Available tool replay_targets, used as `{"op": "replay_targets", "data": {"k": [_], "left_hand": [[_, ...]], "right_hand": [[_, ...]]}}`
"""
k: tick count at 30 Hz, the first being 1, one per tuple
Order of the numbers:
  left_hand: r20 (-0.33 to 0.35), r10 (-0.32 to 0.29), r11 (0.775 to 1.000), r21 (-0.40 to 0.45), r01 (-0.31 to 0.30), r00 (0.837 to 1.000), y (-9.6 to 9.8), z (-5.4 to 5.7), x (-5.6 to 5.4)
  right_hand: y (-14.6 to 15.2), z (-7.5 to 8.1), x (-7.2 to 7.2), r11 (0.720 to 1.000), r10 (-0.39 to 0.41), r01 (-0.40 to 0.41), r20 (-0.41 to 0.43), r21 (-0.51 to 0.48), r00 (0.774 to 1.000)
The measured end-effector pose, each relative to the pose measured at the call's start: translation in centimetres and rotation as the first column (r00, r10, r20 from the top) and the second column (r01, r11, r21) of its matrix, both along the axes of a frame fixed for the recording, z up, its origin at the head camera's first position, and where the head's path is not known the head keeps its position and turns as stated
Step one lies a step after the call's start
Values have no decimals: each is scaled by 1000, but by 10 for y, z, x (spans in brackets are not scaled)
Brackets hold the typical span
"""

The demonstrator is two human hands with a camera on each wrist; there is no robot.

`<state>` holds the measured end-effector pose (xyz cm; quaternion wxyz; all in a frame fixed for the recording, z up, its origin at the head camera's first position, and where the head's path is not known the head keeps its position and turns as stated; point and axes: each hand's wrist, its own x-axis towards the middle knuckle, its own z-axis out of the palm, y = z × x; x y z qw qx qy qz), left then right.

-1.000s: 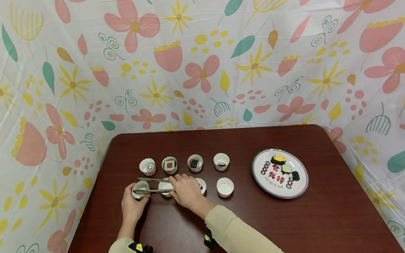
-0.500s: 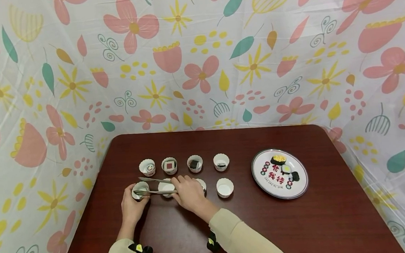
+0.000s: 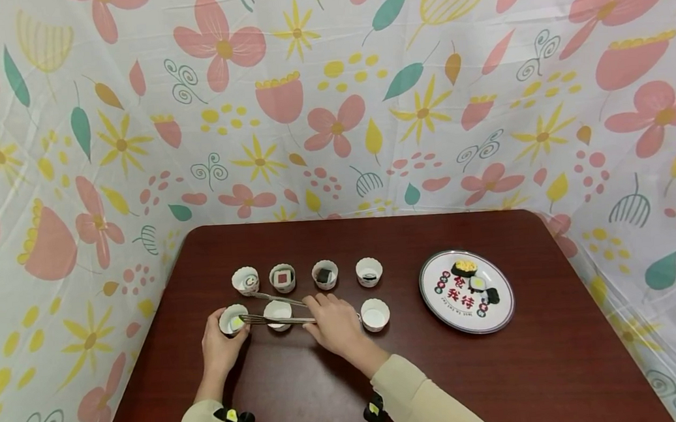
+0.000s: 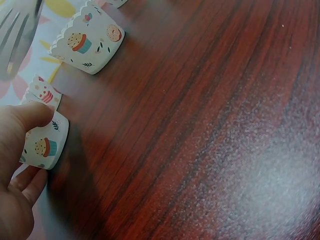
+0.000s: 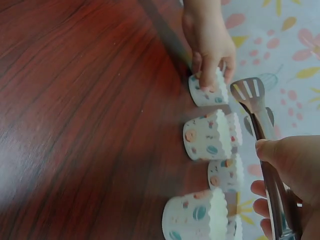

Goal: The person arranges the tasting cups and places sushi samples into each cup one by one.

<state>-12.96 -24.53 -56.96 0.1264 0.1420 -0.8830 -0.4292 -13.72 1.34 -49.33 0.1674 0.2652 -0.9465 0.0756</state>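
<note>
At the front left of the table, my left hand [image 3: 220, 347] grips a white paper baking cup [image 4: 42, 145] printed with cupcakes, thumb on one side and fingers on the other. Inside the cup sits a small yellow-green piece of toy sushi [image 3: 237, 323]. My right hand [image 3: 337, 325] holds metal serving tongs [image 3: 287, 320] with slotted ends. The tongs' arms stand apart, tips beside the held cup's right rim, with nothing visible between them. Under the tongs is a second white cup [image 3: 277, 310]. My right hand mostly hides another front-row cup.
Behind stand several cups with toy sushi, among them one with a red-centred piece [image 3: 282, 278] and one with a black piece [image 3: 324, 275]. A white cup [image 3: 375, 315] stands right of my right hand. The round plate [image 3: 439, 305] at right bears 3 sushi pieces.
My right hand has drawn the tongs to the right, off the held cup, and their arms have spread. The yellow-green piece now shows in the cup. My left hand keeps its place.
</note>
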Motion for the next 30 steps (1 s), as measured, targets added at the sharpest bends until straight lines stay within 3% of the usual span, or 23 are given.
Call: {"op": "replay_targets", "data": {"k": [8,16,22,30], "left_hand": [[10,-9,1000,11,9,1000,-1,0,0],[19,1,1000,16,-1,1000,-2,-1,-1],[30,5,1000,17,-6,1000,-2,0,-1],[53,-4,1000,26,2,999,-1,0,1]], "right_hand": [[32,1,3,999,-20,19,-33,-43,999],[63,1,13,994,-24,23,-8,-109,1000],[83,-3,22,985,-80,86,46,-152,996],[115,-11,34,962,-182,183,22,-202,983]]}}
